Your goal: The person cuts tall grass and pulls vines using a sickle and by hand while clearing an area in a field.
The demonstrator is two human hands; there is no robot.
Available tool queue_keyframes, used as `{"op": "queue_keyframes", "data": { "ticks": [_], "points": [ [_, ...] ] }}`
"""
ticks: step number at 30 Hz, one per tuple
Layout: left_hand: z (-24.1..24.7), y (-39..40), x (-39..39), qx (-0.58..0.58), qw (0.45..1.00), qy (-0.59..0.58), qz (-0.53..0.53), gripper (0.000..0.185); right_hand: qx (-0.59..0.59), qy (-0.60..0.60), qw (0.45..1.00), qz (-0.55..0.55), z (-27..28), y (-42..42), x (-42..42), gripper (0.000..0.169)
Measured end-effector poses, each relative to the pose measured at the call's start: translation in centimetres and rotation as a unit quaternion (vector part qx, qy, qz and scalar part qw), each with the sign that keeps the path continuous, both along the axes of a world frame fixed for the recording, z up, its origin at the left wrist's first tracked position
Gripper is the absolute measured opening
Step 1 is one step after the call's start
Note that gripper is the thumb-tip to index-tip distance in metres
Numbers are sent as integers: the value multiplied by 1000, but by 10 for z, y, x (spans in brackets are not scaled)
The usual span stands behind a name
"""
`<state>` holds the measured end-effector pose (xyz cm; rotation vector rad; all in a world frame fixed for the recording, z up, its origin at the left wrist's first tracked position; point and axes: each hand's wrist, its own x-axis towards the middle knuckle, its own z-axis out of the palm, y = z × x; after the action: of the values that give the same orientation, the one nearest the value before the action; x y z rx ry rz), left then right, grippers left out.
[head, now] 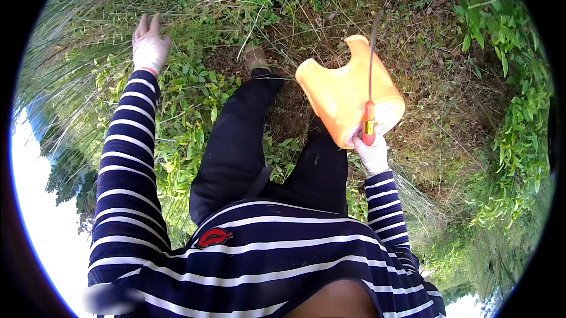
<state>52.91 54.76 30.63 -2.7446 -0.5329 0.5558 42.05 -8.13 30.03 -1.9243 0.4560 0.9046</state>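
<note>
My left hand (151, 46), in a pale glove, reaches out over the grass at the upper left, its fingers apart and nothing in it. In my right hand (372, 152), gloved too, is a thin metal tool (370, 70) with a red and yellow handle, its shaft pointing away from me. The same hand is at the base of an orange plastic container (340, 92) with a cut-out rim; its fingers are partly hidden there. The container hangs in front of my right leg, its cut side facing away from me. I cannot tell what is inside it.
Tall grass (88, 30) leans in at the upper left. Low leafy plants (177, 96) grow beside my left leg. Dry, mossy ground (424, 96) with twigs lies to the right, bordered by leafy shrubs (522, 141). My shoe (255, 58) stands among stems.
</note>
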Motion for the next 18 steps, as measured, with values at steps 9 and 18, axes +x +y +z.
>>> {"op": "queue_keyframes", "data": {
  "ticks": [9,18],
  "points": [
    [-7,53,-53,-40,999,26,-13,76,23,17,994,108,36,117,91,35],
    [-10,-30,-47,-64,993,-82,63,74,-46,121,938,322,16,109,92,48]
  ]
}}
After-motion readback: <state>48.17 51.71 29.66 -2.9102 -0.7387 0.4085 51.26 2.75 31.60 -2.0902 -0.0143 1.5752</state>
